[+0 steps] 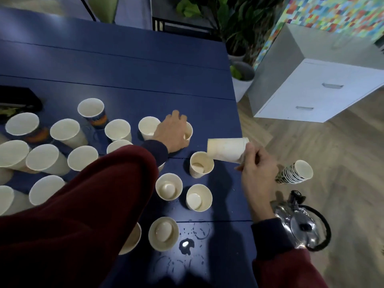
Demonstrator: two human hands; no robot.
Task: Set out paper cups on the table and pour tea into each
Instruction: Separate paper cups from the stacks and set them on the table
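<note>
Cups being set out on dark-blue wooden bench (145,65): L hand (173,133) is gripping a cream paper cup (188,132) in the far row, prob. placing it. R hand (257,171) is holding a sideways cream cup stack (226,149), likely as supply for next. Steel kettle (303,225) is sitting near R wrist, handy for pouring.
</note>
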